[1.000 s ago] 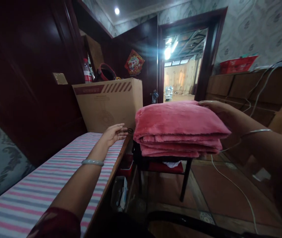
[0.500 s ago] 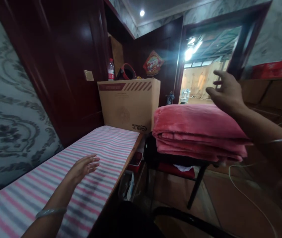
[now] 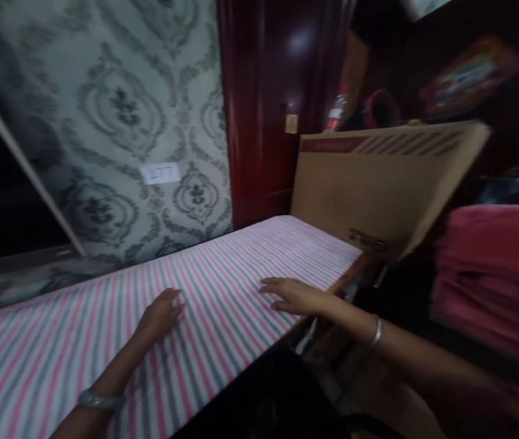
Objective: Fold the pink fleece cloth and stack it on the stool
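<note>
A striped cloth point(image 3: 223, 274) in pink, grey and white covers the long table in front of me. Over its middle is my left hand point(image 3: 159, 314), fingers loosely bent and holding nothing; a bangle circles that wrist. My right hand point(image 3: 293, 296) is above the cloth near the table's front edge, palm down, fingers apart and nothing in them. Whether either hand touches the cloth I cannot tell. At the far right sits a folded pink blanket point(image 3: 497, 274), away from both hands and partly cut off by the frame.
A large cardboard box point(image 3: 369, 183) stands at the table's far end, with a red-capped bottle point(image 3: 336, 110) behind its top edge. Patterned wallpaper point(image 3: 122, 110) bearing a white label point(image 3: 161, 173) runs along the back. A dark red door panel point(image 3: 264, 122) adjoins it.
My view has swung left. My right hand has come down from above the pink blanket to over the striped cloth. My left hand stays over the cloth.
</note>
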`<state>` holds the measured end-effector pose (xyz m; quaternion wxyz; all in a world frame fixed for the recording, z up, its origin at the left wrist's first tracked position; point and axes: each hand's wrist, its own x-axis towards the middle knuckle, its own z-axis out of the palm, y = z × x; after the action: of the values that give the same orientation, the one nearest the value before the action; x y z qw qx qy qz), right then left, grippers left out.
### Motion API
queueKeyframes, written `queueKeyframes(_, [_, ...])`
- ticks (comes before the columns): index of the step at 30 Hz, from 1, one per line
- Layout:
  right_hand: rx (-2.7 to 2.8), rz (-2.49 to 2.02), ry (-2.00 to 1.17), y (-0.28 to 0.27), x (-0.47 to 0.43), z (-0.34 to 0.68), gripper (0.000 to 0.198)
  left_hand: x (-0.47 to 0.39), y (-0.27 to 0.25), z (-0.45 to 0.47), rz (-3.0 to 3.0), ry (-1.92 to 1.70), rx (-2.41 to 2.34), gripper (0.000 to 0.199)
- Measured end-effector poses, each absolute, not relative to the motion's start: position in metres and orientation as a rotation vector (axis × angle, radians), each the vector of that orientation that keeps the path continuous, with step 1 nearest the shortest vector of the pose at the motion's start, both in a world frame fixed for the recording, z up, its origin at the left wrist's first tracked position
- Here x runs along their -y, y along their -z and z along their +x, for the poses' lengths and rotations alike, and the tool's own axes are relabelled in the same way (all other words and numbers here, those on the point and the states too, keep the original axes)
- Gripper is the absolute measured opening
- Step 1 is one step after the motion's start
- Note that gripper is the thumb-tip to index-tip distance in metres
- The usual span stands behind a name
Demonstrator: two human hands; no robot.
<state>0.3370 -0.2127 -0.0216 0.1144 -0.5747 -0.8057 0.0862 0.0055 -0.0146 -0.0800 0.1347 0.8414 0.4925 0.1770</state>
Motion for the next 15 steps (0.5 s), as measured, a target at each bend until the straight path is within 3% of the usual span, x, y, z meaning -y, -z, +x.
queueKeyframes(6, [2.201, -1.707, -0.220, 0.091, 0.099, 0.316, 0.056, 0.058, 0.092, -0.089, 2.424, -0.042, -2.051, 0.063])
queueKeyframes(15, [2.021, -2.205, 0.027, 0.165, 0.031, 0.316, 0.062, 0.073, 0.119, -0.168, 2.102, -0.125, -2.378, 0.065])
